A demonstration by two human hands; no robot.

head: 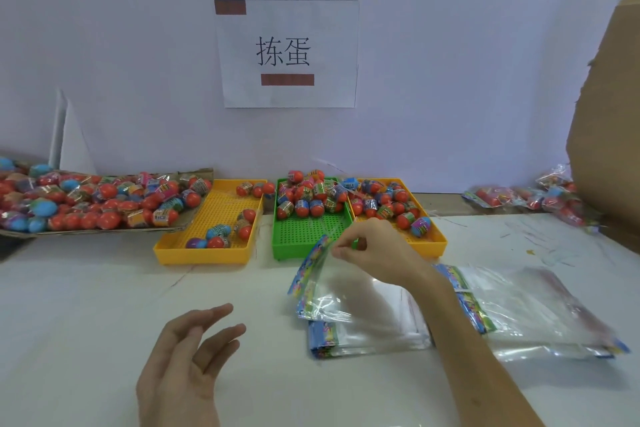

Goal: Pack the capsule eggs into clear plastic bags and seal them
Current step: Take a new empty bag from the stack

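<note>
My right hand (374, 250) pinches the printed top edge of a clear plastic bag (318, 284) and lifts it off a stack of empty bags (367, 336) on the white table. My left hand (187, 357) hovers open, palm up, to the left of the stack and holds nothing. Capsule eggs (308, 198), mostly red and blue with printed wrap bands, fill the far end of a green tray (304, 236). More eggs lie in the left yellow tray (207, 229) and the right yellow tray (433, 239).
A cardboard sheet (194, 215) heaped with eggs sits at the far left. Filled bags (533, 198) lie at the far right by a tall cardboard box (609, 132). A second pile of empty bags (540, 308) lies right of my forearm. A paper sign hangs on the wall.
</note>
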